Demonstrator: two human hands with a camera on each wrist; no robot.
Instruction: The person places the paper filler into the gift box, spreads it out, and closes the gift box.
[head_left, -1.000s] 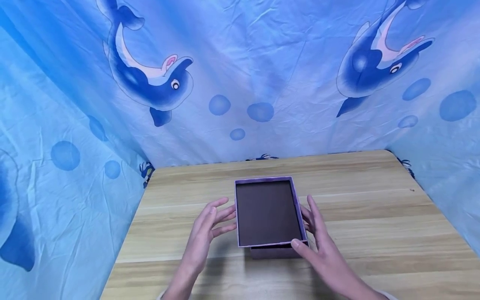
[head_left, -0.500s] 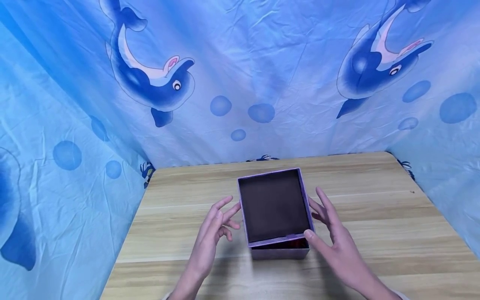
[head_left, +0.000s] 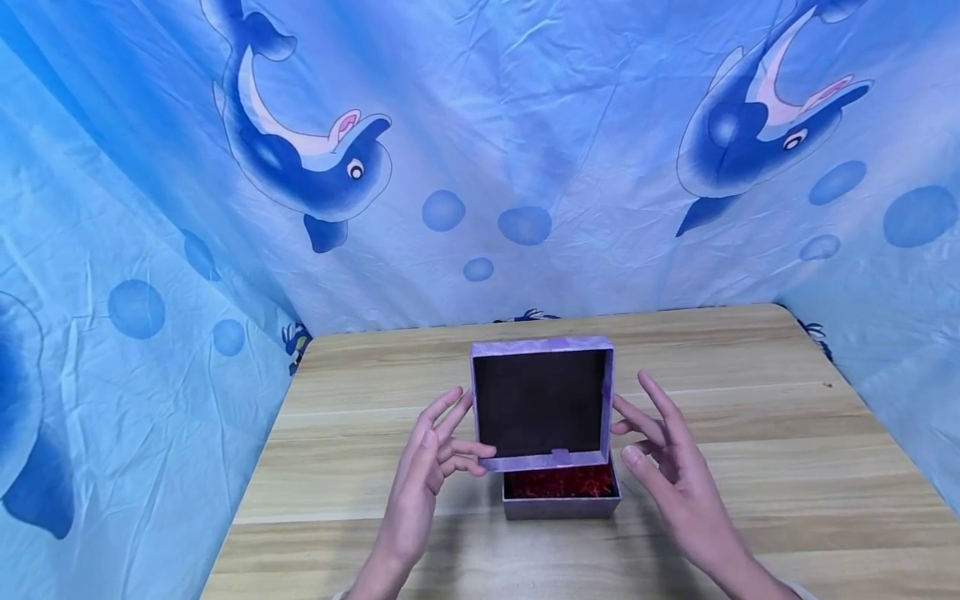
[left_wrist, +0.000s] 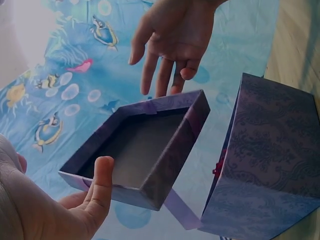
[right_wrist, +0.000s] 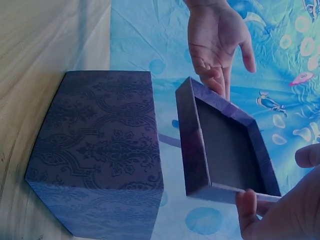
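A purple box (head_left: 561,508) with a damask pattern stands on the table, red shredded filling (head_left: 558,482) showing inside. Its lid (head_left: 540,403) is raised and tilted over the far part of the box, dark inside facing me. A purple ribbon (left_wrist: 180,210) runs between lid and box in the left wrist view. My left hand (head_left: 422,475) is at the lid's left side, loosely extended fingers touching its edge and near lower corner. My right hand (head_left: 678,471) is at the opposite side, extended fingertips at the edge and thumb apart from it.
The light wooden table (head_left: 360,375) extends around the box. A blue sea-themed cloth (head_left: 600,150) with dolphins and bubbles hangs behind the table and along both sides.
The lid has tipped up from lying nearly flat over the box, uncovering the red filling. My right thumb has come off the lid's near corner, and my left fingers now reach its lower edge.
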